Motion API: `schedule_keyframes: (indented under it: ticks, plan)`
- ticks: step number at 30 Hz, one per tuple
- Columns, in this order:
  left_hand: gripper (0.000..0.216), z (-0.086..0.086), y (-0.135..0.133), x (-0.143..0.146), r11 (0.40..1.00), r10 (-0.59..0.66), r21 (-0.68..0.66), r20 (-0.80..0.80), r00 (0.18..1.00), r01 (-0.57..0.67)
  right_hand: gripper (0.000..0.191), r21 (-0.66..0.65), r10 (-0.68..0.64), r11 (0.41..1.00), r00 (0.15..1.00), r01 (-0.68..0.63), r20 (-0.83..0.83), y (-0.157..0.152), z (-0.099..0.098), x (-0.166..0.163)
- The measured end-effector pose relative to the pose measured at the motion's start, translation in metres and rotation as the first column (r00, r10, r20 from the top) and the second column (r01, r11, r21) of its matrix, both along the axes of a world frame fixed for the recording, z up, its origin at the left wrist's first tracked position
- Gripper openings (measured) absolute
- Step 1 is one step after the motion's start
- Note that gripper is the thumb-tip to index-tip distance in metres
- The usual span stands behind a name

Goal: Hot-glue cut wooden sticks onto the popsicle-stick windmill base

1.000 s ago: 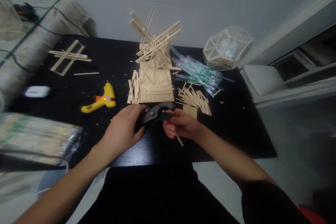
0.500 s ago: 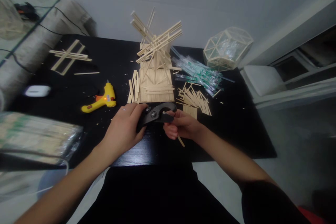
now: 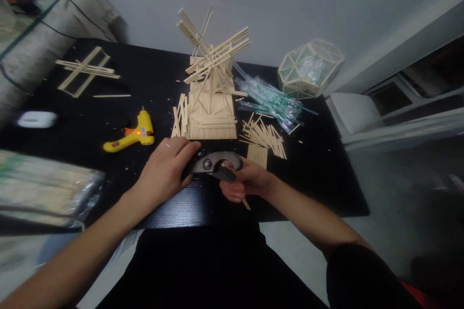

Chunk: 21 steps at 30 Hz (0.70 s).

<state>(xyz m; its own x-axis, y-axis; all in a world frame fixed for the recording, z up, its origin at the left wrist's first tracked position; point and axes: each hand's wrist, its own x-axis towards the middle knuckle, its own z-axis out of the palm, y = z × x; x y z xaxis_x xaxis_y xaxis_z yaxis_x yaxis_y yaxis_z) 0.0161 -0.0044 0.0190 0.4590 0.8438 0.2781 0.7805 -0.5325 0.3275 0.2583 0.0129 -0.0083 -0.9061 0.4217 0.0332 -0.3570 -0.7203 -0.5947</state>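
Note:
My left hand (image 3: 165,172) is closed round the handles of black cutting pliers (image 3: 213,163) near the front edge of the black table (image 3: 319,174). My right hand (image 3: 243,181) is pinched on a thin wooden stick (image 3: 246,203), whose lower end pokes out below the fist. The pliers' jaws sit at the fingertips of my right hand, over the stick. Just beyond both hands stands a windmill model (image 3: 212,87) built of wooden sticks, with a flat stick base.
A yellow glue gun (image 3: 130,135) lies left of the hands. Loose cut sticks (image 3: 264,135) and clear wrappers (image 3: 271,99) lie to the right. A stick polyhedron (image 3: 310,68) stands at the back right, a stick cross (image 3: 85,70) at the back left, a bag of sticks (image 3: 43,188) at the near left.
The pliers' jaws have come down from above my right fingers onto the stick. The view has shifted slightly, so everything sits a little further left.

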Motion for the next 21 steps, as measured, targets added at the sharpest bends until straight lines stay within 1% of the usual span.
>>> schedule_keyframes:
  ticks: [6,9,13,15,17,19,21]
  plan:
    - [0.037,0.003,-0.003,0.0,0.998,0.051,0.028,-0.055,0.997,-0.05,0.039,0.049,-0.077,0.996,0.997,0.076,0.026,0.0,0.004,0.001]
    - [0.032,0.007,-0.005,0.0,0.997,0.071,0.035,-0.114,0.991,-0.068,0.031,0.063,-0.095,0.994,0.995,0.094,0.017,0.001,0.005,0.002]
    - [0.029,0.01,-0.006,-0.002,0.997,0.078,0.004,-0.12,0.99,-0.078,0.028,0.068,-0.128,0.99,0.991,0.125,0.04,0.004,0.005,0.002]
    - [0.03,0.011,-0.005,-0.002,0.993,0.111,-0.025,-0.081,0.991,-0.113,0.029,0.07,-0.144,0.988,0.987,0.139,0.073,0.005,0.006,0.001]
    - [0.03,0.012,-0.004,-0.003,0.983,0.169,-0.072,-0.006,0.986,-0.169,0.029,0.082,-0.157,0.985,0.983,0.149,0.096,0.006,0.007,0.001]
    - [0.025,0.013,-0.003,-0.003,0.964,0.233,-0.155,0.09,0.968,-0.217,0.03,0.1,-0.165,0.983,0.981,0.155,0.104,0.007,0.007,0.0]
    - [0.015,0.015,-0.004,-0.002,0.939,0.278,-0.261,0.183,0.943,-0.226,0.03,0.12,-0.18,0.979,0.976,0.165,0.125,0.007,0.007,0.0]
